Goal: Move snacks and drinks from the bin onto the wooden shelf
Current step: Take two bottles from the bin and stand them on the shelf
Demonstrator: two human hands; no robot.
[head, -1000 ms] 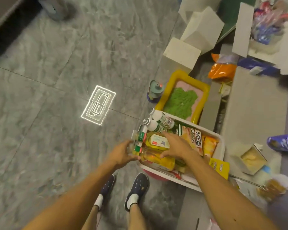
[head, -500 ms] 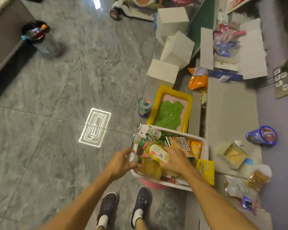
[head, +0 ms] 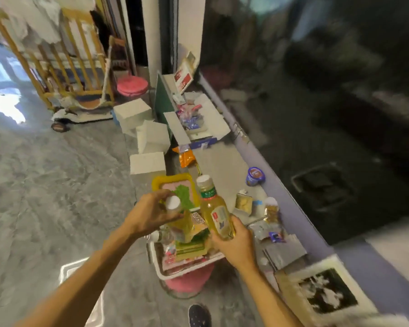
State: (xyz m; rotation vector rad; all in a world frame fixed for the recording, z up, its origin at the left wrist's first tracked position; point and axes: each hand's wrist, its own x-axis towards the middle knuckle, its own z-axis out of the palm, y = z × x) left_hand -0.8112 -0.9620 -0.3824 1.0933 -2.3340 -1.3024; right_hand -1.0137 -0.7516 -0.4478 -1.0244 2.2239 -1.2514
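Right bottle (head: pixel 214 208) stands near-upright, clamped low in our right-hand grip (head: pixel 236 244); left bottle (head: pixel 182 225) hangs cap-clamped in our left-hand grip (head: pixel 149 213), both above bin (head: pixel 191 267).

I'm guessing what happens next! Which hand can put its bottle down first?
Probably the right hand: the right bottle is held upright, nearest the ledge. The left hand grips the left bottle by its cap end, farther off.
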